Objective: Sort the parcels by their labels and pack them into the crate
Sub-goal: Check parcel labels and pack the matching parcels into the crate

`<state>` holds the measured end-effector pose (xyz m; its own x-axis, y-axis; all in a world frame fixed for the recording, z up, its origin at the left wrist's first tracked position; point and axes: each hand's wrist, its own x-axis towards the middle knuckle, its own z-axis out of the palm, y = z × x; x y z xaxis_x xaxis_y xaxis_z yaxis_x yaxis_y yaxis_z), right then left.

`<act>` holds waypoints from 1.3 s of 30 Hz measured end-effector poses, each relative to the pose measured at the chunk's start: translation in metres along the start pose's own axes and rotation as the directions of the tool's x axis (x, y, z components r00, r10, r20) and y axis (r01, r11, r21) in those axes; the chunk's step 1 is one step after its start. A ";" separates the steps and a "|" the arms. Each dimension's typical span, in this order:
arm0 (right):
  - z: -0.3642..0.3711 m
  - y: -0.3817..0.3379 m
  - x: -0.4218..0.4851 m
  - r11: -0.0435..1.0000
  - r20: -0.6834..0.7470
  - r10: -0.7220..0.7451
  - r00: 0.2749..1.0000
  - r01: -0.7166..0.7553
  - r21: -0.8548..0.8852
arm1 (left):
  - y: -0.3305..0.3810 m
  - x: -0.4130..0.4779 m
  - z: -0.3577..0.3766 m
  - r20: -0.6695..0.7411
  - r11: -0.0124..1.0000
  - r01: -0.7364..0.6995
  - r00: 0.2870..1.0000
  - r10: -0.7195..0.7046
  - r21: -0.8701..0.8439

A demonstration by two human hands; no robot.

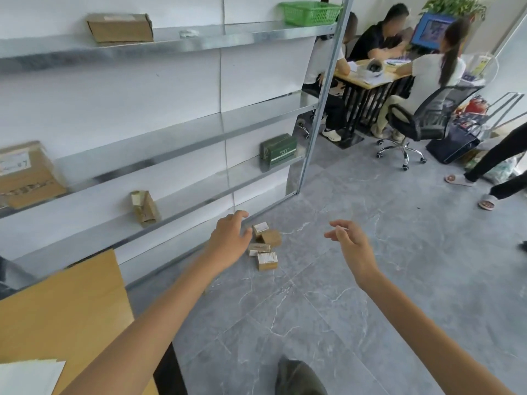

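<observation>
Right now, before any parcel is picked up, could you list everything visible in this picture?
metal shelf rack: one, silver, along the left wall
small cardboard parcels with white labels: about four, brown, clustered on the grey floor beside the rack
plain cardboard box: one, brown, top shelf
plastic mesh basket: one, green, top shelf, right end
large labelled cardboard box: one, brown, lower shelf, left edge
rectangular printed box: one, dark green, lower shelf, right end
crumpled small parcel: one, brown, lowest shelf
flat board: one, tan, lower left
swivel office chair: one, black, background right
left hand: one, open, empty, just left of the floor parcels
right hand: one, open, empty, right of them
</observation>
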<state>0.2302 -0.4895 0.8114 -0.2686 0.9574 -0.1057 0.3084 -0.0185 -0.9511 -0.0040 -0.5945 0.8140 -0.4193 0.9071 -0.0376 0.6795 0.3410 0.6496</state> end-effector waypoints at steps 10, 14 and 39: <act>0.014 0.044 0.243 0.986 0.115 0.164 0.980 -0.158 -0.059 | 0.004 0.214 0.071 0.098 0.983 0.169 0.982 -0.162 -0.067; 0.032 0.073 0.317 0.964 0.160 0.248 0.955 -0.228 -0.136 | -0.015 0.276 0.101 0.142 0.954 0.293 0.949 -0.282 -0.064; 0.336 0.729 0.569 0.650 0.358 0.755 0.550 -0.552 -0.523 | -0.535 0.492 0.659 0.645 0.667 0.742 0.478 -0.597 0.067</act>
<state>-0.0047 -0.0552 -0.0400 -0.2416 0.4093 -0.8798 0.8258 -0.3895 -0.4079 -0.1771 -0.1684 -0.0522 -0.2173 0.3891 -0.8952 0.1818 0.9172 0.3545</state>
